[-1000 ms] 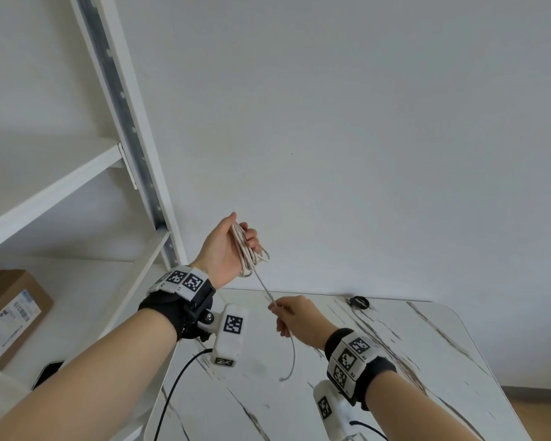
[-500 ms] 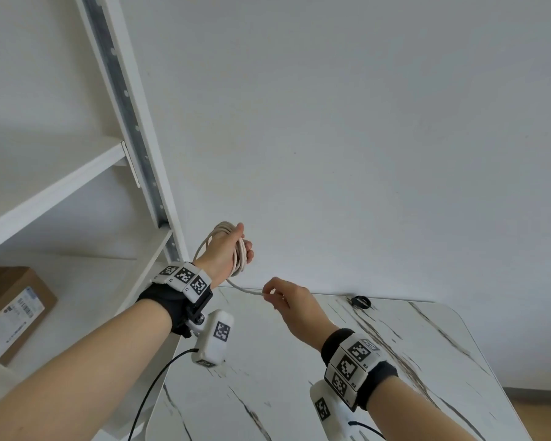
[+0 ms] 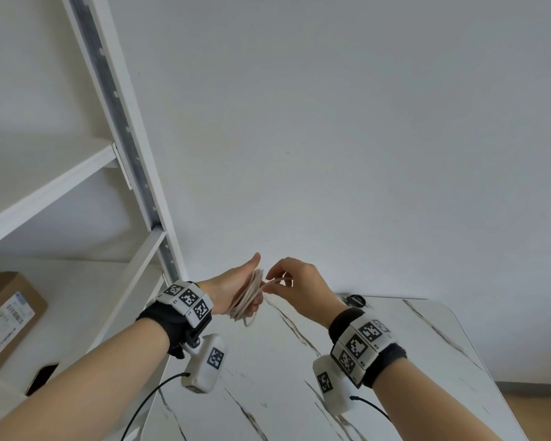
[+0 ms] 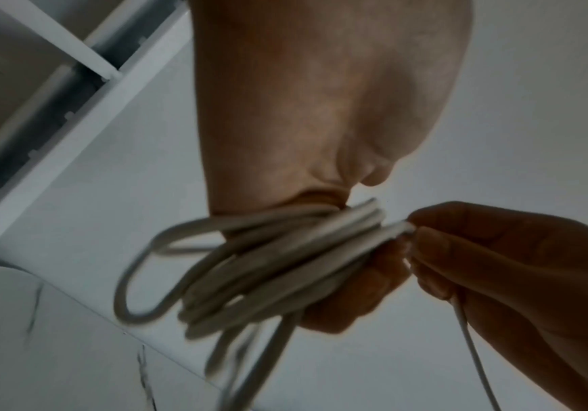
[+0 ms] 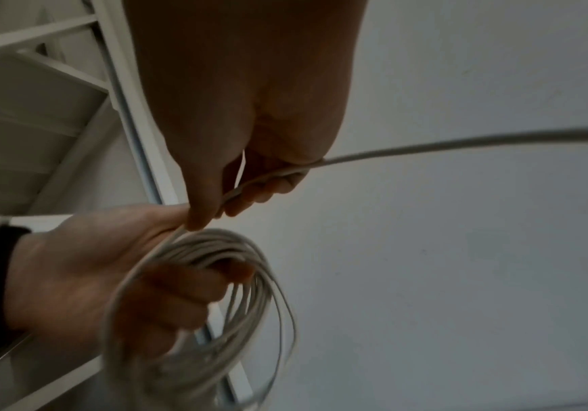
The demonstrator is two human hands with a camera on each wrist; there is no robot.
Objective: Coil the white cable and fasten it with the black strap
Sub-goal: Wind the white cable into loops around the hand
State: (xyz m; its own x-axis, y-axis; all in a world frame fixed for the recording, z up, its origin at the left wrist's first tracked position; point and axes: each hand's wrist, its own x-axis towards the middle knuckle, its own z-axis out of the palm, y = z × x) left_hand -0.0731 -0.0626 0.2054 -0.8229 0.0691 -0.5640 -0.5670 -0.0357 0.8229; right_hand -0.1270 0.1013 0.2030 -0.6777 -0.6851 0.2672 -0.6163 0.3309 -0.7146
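Several loops of the white cable (image 3: 248, 296) sit bunched in my left hand (image 3: 236, 288), whose fingers curl through the coil (image 5: 215, 278) above the table's far left corner. My right hand (image 3: 295, 286) is right beside it and pinches the cable's loose run (image 5: 271, 175) between thumb and fingers, laying it against the coil (image 4: 285, 255). The free tail (image 5: 461, 141) trails away past my right hand. The black strap (image 3: 354, 300) lies on the marble table (image 3: 411, 361) near its far edge, apart from both hands.
A white shelving unit (image 3: 118, 128) with a metal upright stands to the left, close to my left hand. A cardboard box (image 3: 7, 316) sits on a lower shelf. A plain white wall (image 3: 363, 138) is behind the table.
My right hand has come up from over the table to the coil, carrying the loose run with it. The left hand has turned and dropped a little, still holding the loops.
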